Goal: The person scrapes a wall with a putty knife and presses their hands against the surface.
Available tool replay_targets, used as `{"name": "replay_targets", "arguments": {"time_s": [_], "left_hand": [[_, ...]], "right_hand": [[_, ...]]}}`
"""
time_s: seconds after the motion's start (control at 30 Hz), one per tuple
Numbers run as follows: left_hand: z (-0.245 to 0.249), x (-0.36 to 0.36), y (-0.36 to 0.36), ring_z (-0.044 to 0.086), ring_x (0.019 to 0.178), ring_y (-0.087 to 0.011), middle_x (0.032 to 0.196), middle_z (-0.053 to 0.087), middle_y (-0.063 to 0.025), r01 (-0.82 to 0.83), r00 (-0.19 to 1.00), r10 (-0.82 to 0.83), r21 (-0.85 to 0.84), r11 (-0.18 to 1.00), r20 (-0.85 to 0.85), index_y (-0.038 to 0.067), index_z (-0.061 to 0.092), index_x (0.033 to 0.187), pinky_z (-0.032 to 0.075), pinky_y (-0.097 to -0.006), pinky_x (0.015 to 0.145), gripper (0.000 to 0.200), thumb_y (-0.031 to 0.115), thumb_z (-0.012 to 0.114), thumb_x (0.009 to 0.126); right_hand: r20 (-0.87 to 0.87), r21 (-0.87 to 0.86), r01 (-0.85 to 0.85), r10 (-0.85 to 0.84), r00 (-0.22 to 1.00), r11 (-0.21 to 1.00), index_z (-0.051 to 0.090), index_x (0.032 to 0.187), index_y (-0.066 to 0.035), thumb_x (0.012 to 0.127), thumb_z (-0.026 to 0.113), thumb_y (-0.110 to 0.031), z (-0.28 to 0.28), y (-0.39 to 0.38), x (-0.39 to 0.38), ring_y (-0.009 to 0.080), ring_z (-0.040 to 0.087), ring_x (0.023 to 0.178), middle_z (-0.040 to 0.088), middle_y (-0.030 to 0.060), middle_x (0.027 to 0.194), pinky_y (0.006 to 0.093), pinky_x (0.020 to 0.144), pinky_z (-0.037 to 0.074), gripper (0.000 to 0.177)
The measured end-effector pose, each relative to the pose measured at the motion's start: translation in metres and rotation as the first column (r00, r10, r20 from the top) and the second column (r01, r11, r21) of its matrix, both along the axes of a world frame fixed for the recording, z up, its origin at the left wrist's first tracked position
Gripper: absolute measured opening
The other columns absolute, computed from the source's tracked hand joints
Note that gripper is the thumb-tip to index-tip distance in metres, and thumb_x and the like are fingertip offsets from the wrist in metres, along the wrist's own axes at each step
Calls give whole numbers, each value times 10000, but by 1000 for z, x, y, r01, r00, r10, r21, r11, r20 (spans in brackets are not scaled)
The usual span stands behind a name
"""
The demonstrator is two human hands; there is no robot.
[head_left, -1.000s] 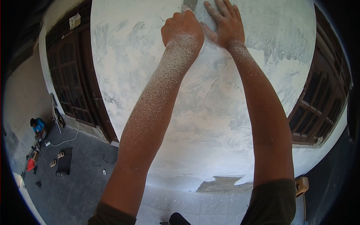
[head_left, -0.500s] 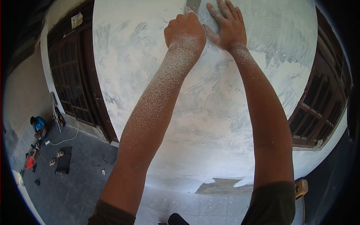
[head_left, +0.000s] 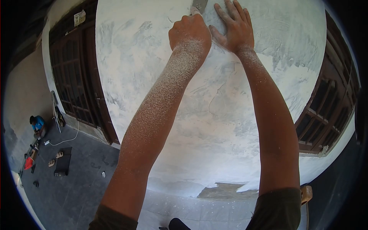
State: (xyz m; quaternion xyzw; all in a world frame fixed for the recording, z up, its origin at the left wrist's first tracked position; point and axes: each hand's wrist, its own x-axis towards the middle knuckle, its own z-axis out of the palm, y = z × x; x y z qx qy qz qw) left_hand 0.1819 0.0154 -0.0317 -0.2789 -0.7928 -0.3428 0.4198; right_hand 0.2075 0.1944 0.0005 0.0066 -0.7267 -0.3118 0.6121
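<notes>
My left hand (head_left: pixel 190 32) is closed around a scraper, its handle hidden in the fist. The grey metal blade (head_left: pixel 200 5) sticks up past my thumb at the top edge of the view, close against the wall (head_left: pixel 207 130). Just to the right, my right hand (head_left: pixel 236 32) lies with its fingers spread on the same wall, holding nothing. White dust covers my left forearm thickly, my right wrist more lightly. The wall has a patchy white and grey coat, with a thin crack near its middle.
A wooden door (head_left: pixel 76 69) stands left, a wooden-framed window (head_left: pixel 326 103) right. A person in a blue shirt (head_left: pixel 38 124) crouches far left. On the floor lie a dark mat (head_left: pixel 63 161), sandals (head_left: pixel 51 163), a white cable (head_left: pixel 67 142) and a red item (head_left: pixel 28 163).
The view has shifted slightly. A little more of the scraper blade shows above my left hand; both hands keep nearly the same place on the wall.
</notes>
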Motion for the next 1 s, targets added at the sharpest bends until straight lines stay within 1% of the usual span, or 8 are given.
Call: {"name": "replay_targets", "arguments": {"time_s": [0.13, 0.23, 0.33, 0.43, 0.5, 0.53, 0.93, 1.0], "left_hand": [[1, -6, 2, 702, 1121, -350, 1163, 715, -208, 23, 999, -22, -12, 1000, 24, 57, 598, 1383, 581, -469, 948, 421, 194, 590, 985], [14, -4, -2, 726, 1078, -309, 1137, 723, -198, 63, 998, -63, -12, 998, -7, 13, 683, 1249, 606, -423, 904, 336, 221, 662, 985], [3, 3, -6, 727, 1076, -308, 1131, 725, -193, 62, 998, -61, 11, 998, -11, 13, 680, 1256, 605, -426, 904, 341, 219, 661, 984], [-3, 3, -4, 706, 1114, -346, 1160, 719, -208, 38, 999, -38, 10, 999, -4, 55, 571, 1421, 575, -474, 959, 448, 196, 575, 996], [5, 3, -3, 722, 1086, -314, 1136, 721, -189, 36, 999, -36, 22, 999, -11, 16, 690, 1229, 603, -424, 911, 313, 210, 644, 987], [9, 0, -2, 722, 1086, -314, 1136, 721, -189, 38, 999, -38, 23, 999, -11, 16, 690, 1229, 603, -424, 911, 313, 210, 644, 987], [11, -6, 1, 706, 1124, -307, 1156, 707, -198, 38, 999, -39, -16, 999, -25, 16, 635, 1321, 601, -407, 916, 377, 220, 626, 1003], [3, 0, -3, 694, 1129, -363, 1182, 698, -227, 5, 1000, -5, -23, 1000, 7, 41, 572, 1412, 573, -484, 958, 442, 209, 552, 1003]], "right_hand": [[-3, 2, -11, 11, 1000, 1000, 455, 1541, -129, 884, 651, -473, -1, 1, -1, 367, 211, 1551, 272, 172, 1670, 510, 1268, 163, 766], [-9, 10, -8, 9, 1000, 1000, 464, 1535, -130, 886, 648, -470, 0, 0, -1, 367, 217, 1550, 275, 172, 1669, 512, 1266, 169, 755], [-8, 4, -11, 11, 1000, 1000, 470, 1531, -129, 886, 647, -467, -1, -1, 0, 368, 224, 1547, 278, 175, 1667, 516, 1264, 174, 749], [-10, 9, -23, 23, 1000, 1000, 472, 1530, -128, 885, 649, -464, -3, -1, 0, 371, 229, 1545, 282, 181, 1664, 517, 1263, 176, 749], [-12, 14, -29, 29, 999, 999, 471, 1530, -128, 884, 651, -464, -2, -1, 1, 373, 230, 1545, 283, 184, 1663, 517, 1263, 175, 750], [-13, 16, -24, 24, 1000, 1000, 471, 1530, -128, 884, 652, -467, -2, -1, 1, 374, 231, 1544, 285, 187, 1662, 517, 1263, 175, 751], [7, 0, -12, 12, 1000, 1000, 452, 1541, -128, 894, 640, -476, 0, -1, 1, 365, 197, 1557, 261, 180, 1673, 511, 1269, 152, 759], [3, 5, -13, 13, 1000, 1000, 452, 1540, -126, 894, 639, -476, -1, -1, 1, 366, 200, 1556, 265, 180, 1671, 511, 1270, 152, 758]]}}
